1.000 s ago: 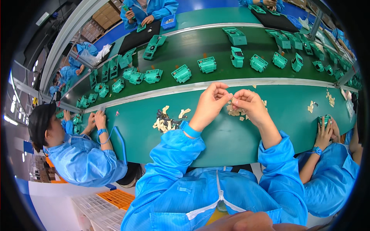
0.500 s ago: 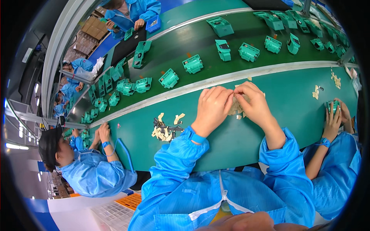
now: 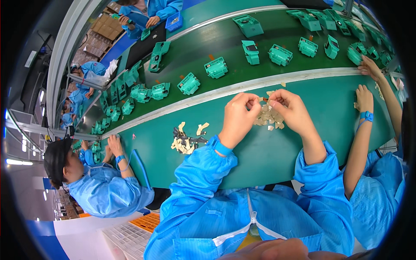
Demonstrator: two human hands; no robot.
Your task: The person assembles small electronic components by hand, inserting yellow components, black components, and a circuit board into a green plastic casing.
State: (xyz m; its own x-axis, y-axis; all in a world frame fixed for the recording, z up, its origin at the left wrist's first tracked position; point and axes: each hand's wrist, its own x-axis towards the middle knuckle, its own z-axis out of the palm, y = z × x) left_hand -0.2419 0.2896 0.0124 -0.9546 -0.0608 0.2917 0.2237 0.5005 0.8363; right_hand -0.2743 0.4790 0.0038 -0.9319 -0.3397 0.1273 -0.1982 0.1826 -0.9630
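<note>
Over the near side of the green bench, my left hand (image 3: 238, 118) pinches a small beige piece (image 3: 261, 99) between thumb and finger. My right hand (image 3: 293, 112) is closed in a pinch just beside it; what its fingertips hold is too small to make out. A speck of orange and dark shows between the two hands. Right below them lies a heap of beige paper-like scraps (image 3: 269, 118), partly covered by my hands. Left of my left forearm, small black parts (image 3: 198, 140) are mixed with more beige pieces (image 3: 183, 147).
Beyond a pale metal rail (image 3: 208, 95), a dark green conveyor (image 3: 173, 69) carries several green plastic housings (image 3: 216, 67). One co-worker (image 3: 104, 186) sits at the left, with a blue coiled cord (image 3: 141, 168) nearby. Another co-worker's hand (image 3: 369, 68) reaches to the conveyor at the right.
My hands have come slightly apart, uncovering more of the scrap heap and a small piece between them. The co-worker at the right has moved a green housing from the bench to the conveyor.
</note>
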